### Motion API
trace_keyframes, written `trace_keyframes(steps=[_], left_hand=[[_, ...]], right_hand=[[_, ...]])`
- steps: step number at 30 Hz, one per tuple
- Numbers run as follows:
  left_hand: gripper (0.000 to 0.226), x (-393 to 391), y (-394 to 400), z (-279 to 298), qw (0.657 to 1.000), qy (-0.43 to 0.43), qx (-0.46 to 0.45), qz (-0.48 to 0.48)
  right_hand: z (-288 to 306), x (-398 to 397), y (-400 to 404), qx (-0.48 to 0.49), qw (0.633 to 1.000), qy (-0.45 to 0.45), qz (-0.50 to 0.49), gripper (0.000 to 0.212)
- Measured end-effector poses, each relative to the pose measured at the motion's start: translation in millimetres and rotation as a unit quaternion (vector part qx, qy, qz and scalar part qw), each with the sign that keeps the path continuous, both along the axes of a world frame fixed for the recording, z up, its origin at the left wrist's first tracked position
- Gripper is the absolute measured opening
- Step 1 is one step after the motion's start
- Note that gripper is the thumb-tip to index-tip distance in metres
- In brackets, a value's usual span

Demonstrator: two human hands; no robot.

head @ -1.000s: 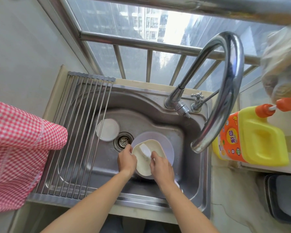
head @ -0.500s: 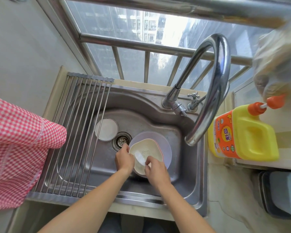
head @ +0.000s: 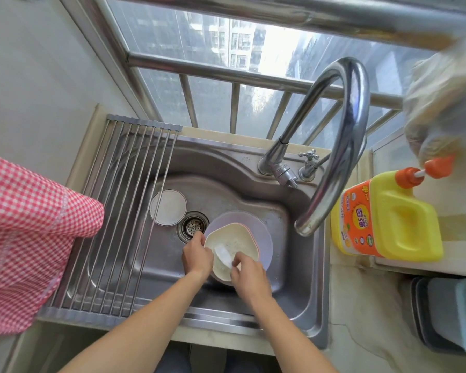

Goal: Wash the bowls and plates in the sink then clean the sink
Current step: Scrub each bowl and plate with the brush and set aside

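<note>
Low in the middle of the frame, the left hand (head: 197, 253) grips the cream bowl's (head: 236, 243) rim to steady it over the sink (head: 296, 265) (above a lilac plate (head: 264, 235)), so the right hand (head: 249, 274), fingers pinching a white sponge (head: 223, 254), can scrub inside.

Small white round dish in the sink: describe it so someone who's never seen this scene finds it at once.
Start at the steel sink, then find the drain strainer in its floor. The small white round dish lies flat just up-left of the strainer, partly under the bars of the roll-up drying rack. Unlike the cream bowl and lavender plate right of the drain, no hand touches it.
</note>
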State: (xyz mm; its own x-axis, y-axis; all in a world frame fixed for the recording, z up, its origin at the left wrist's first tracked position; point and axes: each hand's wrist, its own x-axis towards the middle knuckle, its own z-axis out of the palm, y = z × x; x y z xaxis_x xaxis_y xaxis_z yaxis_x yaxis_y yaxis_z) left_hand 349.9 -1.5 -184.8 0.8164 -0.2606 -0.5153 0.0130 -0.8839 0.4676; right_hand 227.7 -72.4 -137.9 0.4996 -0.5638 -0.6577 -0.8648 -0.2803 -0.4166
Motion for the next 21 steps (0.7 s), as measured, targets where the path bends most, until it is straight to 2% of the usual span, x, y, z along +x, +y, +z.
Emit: trace_keyframes(steps=[3, 7, 9, 13, 18, 21], left_hand=[[0.019, 2.4, 3.2, -4.1, 1.0, 0.0, -0.005, -0.013], [0.019, 4.3, 2.9, -3.1, 1.0, 0.002, -0.003, -0.007], [0.019, 4.0, 1.9, -1.5, 1.0, 0.009, -0.003, 0.003], [0.021, 4.5, 0.1, 0.0, 1.0, 0.018, -0.007, -0.003], [0.018, 7.4, 7.5, -8.7, 0.999, 0.021, -0.009, -0.026], [0.018, 9.2, 7.0, -7.3, 0.999, 0.022, -0.004, -0.023]], right_hand=[[-11.0, 2.8, -11.6, -0.057, 0.998, -0.01, -0.011, 0.01], [-4.8, -13.4, -24.9, -0.09, 0.994, 0.055, 0.009, 0.015], [2.4, -21.0, -20.2, -0.051, 0.996, 0.076, 0.021, 0.015], [5.4, -13.8, -4.2, 0.044, 0.998, 0.029, 0.015, 0.011], [-15.7, 8.2, -1.9, -0.063, 0.998, -0.023, 0.003, 0.006], [-17.3, 3.5, -14.1, -0.111, 0.994, 0.018, 0.012, 0.01]])
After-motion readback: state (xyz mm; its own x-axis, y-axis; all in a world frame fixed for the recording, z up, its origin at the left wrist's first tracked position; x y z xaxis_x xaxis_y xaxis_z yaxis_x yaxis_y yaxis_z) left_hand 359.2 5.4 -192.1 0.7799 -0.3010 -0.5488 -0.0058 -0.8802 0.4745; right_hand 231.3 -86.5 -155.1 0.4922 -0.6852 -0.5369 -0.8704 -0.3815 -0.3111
